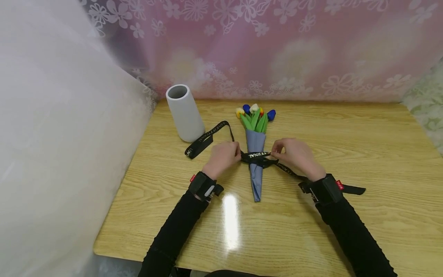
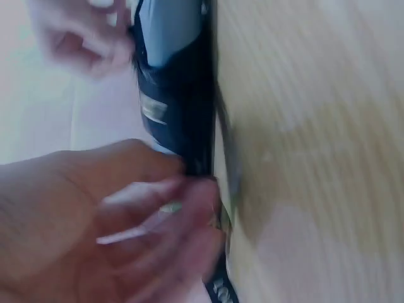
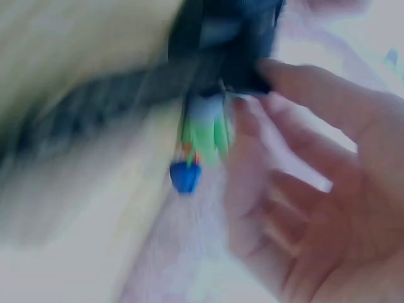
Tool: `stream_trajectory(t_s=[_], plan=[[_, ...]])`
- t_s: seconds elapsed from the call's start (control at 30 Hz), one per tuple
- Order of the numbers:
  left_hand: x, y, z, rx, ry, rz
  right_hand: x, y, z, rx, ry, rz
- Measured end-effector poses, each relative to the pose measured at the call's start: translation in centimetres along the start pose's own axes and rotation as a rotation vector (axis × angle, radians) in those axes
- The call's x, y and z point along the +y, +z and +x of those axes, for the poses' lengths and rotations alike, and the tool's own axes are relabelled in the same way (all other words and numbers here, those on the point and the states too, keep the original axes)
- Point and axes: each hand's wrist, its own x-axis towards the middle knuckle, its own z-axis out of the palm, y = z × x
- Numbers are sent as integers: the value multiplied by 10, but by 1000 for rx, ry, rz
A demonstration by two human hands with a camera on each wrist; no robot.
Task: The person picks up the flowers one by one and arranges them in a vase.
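Observation:
A small bouquet of tulips (image 1: 255,117), blue, white and yellow-orange with green leaves, lies on the table in blue-grey wrapping (image 1: 256,142). Black ribbon (image 1: 257,155) with pale lettering crosses the wrapping at its middle, looped round it. On the left side my left hand (image 1: 223,157) pinches the ribbon between thumb and fingers. From the right, my right hand (image 1: 297,156) pinches another part of it with thumb and forefinger. One ribbon tail (image 1: 204,142) curls out to the left, while the other runs under my right wrist. Both wrist views are blurred.
A white vase (image 1: 185,113) stands at the back left, beside the ribbon's left tail. The wooden table (image 1: 380,154) meets a pink flowered curtain (image 1: 277,57) at its back edge. White sheeting (image 1: 62,127) hangs along the left side.

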Motion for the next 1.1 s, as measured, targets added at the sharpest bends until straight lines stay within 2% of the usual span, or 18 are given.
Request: stream_trajectory(t_s=[0.1,0.17,0.27,0.37,0.53,0.67,0.77,0.87,1.0,1.1], plan=[[-4,-2,-3,-46,-39,38,8,-11,-5,-94,60,-27],[-5,-2,-3,-47,-34,8,10,-14,-6,-92,67,-27],[-4,-2,-2,9,6,-65,7,-11,-5,2,13,9],[-1,-2,0,50,50,-111,-2,-1,0,93,-97,47],[1,-2,2,31,108,-135,-18,22,7,141,-275,-5],[2,-3,3,25,139,-184,-22,28,7,222,-307,-69],[4,-3,3,20,156,-191,-19,25,6,262,-304,-63],[6,-3,3,-4,180,-163,-13,20,6,245,-317,-36],[9,-1,4,-42,229,-148,-9,12,5,157,-353,14],[12,2,5,-45,247,-150,-8,6,4,102,-369,40]])
